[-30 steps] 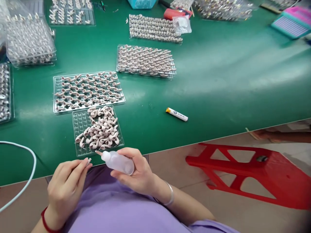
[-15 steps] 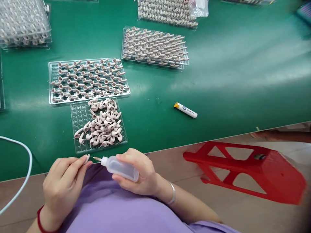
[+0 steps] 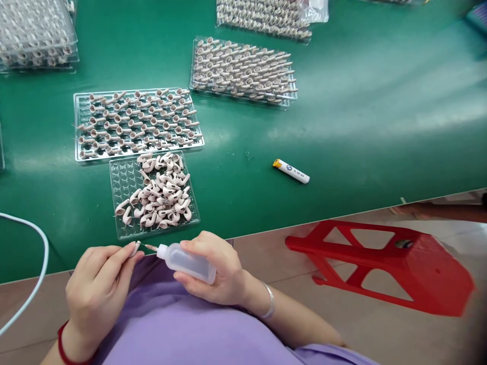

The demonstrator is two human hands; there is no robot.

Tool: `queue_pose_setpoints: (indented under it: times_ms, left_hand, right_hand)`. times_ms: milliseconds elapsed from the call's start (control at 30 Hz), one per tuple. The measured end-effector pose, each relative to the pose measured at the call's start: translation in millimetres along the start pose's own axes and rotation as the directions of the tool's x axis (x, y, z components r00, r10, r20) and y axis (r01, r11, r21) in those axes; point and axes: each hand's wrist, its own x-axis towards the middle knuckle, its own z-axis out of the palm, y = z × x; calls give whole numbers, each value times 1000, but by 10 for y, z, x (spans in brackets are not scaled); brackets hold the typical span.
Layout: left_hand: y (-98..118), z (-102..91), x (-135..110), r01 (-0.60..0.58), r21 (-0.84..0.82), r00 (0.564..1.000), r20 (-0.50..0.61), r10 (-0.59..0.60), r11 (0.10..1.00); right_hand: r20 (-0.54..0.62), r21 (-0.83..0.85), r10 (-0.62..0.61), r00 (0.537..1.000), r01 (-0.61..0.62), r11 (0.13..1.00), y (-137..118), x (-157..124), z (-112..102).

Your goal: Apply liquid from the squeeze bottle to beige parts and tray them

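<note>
Between the fingertips of my left hand (image 3: 97, 286) is a small white earbud shell (image 3: 135, 248), mostly hidden by the fingers. My right hand (image 3: 218, 274) is wrapped around a translucent squeeze bottle (image 3: 186, 261), held tilted with its needle tip (image 3: 150, 247) pointing left. The needle's end is at or very near the shell; whether they touch I cannot tell. Just beyond the hands lies a clear tray (image 3: 125, 229) heaped with loose white earbud shells (image 3: 163, 195). Behind it, a larger clear tray (image 3: 81, 158) holds similar shells in rows.
More filled trays stand farther back: one at the centre (image 3: 243, 73), another behind it (image 3: 258, 17), and a stack at far left (image 3: 38, 40). A white lighter (image 3: 291, 171) lies on the green table (image 3: 342, 137). A pale cable (image 3: 43, 263) curves at left. A red stool (image 3: 418, 271) is at right.
The view has shifted very slightly. Both hands keep the same hold, with the needle still beside the earbud shell.
</note>
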Motion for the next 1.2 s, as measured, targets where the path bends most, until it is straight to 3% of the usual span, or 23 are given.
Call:
queue_pose_setpoints:
  times_ms: [367,467,533,600,667,733,800,867,933,1033,1100,1200]
  left_hand:
    - [0,7,-6,31,-34,999,-7,-32,999]
    - [53,-31,-32,159,-115,987,-11,-162,981]
    - [114,-72,-66,317,-227,948,47,-315,921]
    - [181,-108,-103,487,-358,873,175,-455,797]
    - [241,-125,-127,653,-456,757,351,-552,605]
    - [287,-114,-125,810,-478,575,540,-615,339]
    - [315,-75,-102,896,-439,384,685,-619,71]
    - [328,-16,-76,912,-393,256,765,-590,-114]
    - [332,46,-70,907,-362,188,805,-563,-214]
    - [331,112,-116,888,-341,125,825,-551,-309]
    - [325,140,-169,878,-343,110,824,-556,-334]
    - [307,183,-241,873,-367,133,813,-568,-321]
  right_hand:
    - [-15,83,43,999,-41,996,-7,-14,-43]
    - [-51,182,131,990,-120,976,-27,-37,-51]
    - [-41,241,168,985,-154,958,-51,-43,-23]
    - [-2,286,147,989,-141,948,-76,-39,34]
    - [15,301,82,997,-82,950,-94,-28,107]
    - [-11,256,12,1000,-9,967,-100,-21,178]
    - [-49,159,-49,998,56,986,-94,-23,234]
    - [-63,51,-86,994,89,995,-84,-33,268]
    - [-61,-20,-94,994,93,995,-74,-46,284]
    - [-42,-78,-87,995,84,993,-64,-63,294]
    - [-40,-104,-83,996,78,991,-63,-69,303]
    - [-45,-132,-72,996,66,989,-64,-77,324]
